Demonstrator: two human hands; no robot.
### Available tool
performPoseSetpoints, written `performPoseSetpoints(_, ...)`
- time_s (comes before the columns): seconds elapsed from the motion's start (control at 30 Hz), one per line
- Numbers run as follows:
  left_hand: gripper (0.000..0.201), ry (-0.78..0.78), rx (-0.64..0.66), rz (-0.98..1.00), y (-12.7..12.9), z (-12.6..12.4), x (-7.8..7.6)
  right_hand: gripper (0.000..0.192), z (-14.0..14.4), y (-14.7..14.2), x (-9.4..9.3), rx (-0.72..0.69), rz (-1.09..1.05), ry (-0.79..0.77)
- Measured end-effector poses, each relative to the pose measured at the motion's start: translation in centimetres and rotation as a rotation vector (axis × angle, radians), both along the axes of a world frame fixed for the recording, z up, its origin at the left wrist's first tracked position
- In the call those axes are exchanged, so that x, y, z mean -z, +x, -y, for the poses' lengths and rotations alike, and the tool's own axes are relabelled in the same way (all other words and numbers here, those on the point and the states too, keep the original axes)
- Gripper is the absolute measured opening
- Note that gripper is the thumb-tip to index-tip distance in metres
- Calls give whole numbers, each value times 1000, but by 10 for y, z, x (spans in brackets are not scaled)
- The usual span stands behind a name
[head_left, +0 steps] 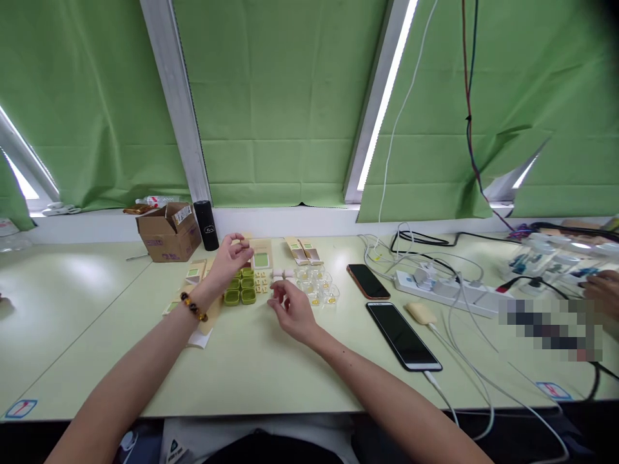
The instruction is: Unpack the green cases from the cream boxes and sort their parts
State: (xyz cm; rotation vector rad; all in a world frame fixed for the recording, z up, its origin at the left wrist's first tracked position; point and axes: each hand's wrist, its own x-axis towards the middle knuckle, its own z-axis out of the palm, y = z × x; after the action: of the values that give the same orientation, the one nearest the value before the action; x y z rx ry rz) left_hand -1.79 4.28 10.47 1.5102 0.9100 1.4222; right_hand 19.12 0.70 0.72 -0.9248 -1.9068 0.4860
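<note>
Your left hand [231,256] is lifted above the counter [271,361], its grip pinching a small pale piece [243,244] between thumb and fingertips. Your right hand [291,310] rests low beside the row of pale pieces [282,274], fingers loosely curled; you seem to pinch nothing there, though I cannot tell for sure. Judging by the layout, the sorting looks partly done: green trays [240,290] sit grouped together, clear cups [316,285] with yellow bits stand to their right, and several tan packets [304,251] lie unopened behind them.
</note>
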Motion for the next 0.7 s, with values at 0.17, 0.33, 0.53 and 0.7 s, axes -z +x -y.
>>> performPoseSetpoints(0.17, 61, -105, 84, 120, 17, 52, 22, 75, -2, -3, -5, -138, -316, -154)
performPoseSetpoints(0.33, 57, -194, 112, 185, 25, 65, 40, 76, -1, -2, -7, -306, -344, -209)
performPoseSetpoints(0.53, 49, -248, 129, 296, 29, 61, 59, 69, -2, 3, -5, -298, -336, -187)
performPoseSetpoints(0.7, 42, -183, -3, 87, 31, 51, 77, 64, 5, 6, -9, -263, -271, -72)
